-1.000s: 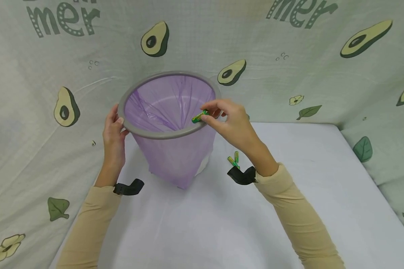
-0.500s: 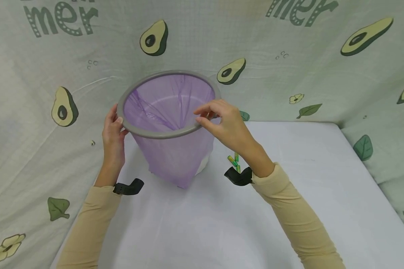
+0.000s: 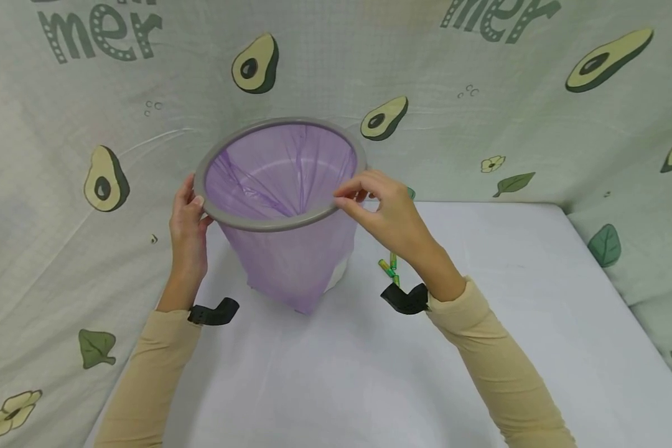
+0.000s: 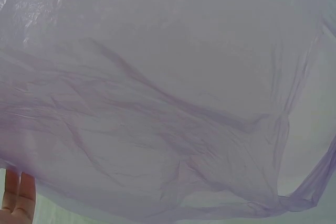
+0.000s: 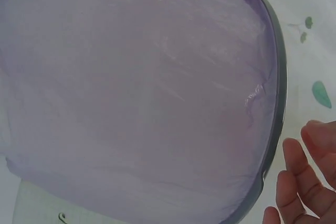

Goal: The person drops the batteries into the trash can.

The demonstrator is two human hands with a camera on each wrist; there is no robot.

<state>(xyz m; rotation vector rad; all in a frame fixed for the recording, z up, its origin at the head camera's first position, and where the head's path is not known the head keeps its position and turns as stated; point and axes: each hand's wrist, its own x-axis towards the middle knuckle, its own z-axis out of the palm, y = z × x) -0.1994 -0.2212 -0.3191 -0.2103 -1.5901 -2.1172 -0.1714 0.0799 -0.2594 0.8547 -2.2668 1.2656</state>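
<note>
A trash bin with a grey rim [image 3: 269,226] stands upright, lined with a purple plastic bag [image 3: 299,258] that hangs over its outside. My left hand [image 3: 189,230] holds the rim at its left side, thumb on the front and fingers partly behind. Over the right edge of the rim hovers my right hand [image 3: 391,208], fingers loosely bent and nothing between them. In the right wrist view its fingers [image 5: 310,187] are apart from the rim. Several green batteries [image 3: 387,267] lie on the table beside the bin, partly hidden by the right wrist camera. The bin's floor is hidden.
The white table [image 3: 325,386] reaches the patterned curtain [image 3: 442,124] behind and at both sides. Each wrist carries a black camera mount [image 3: 215,312]. The bag fills most of the left wrist view.
The battery that the right hand pinched one second ago has left its fingers, over the bin's opening. The right hand has since drawn slightly right. The left hand stays on the rim.
</note>
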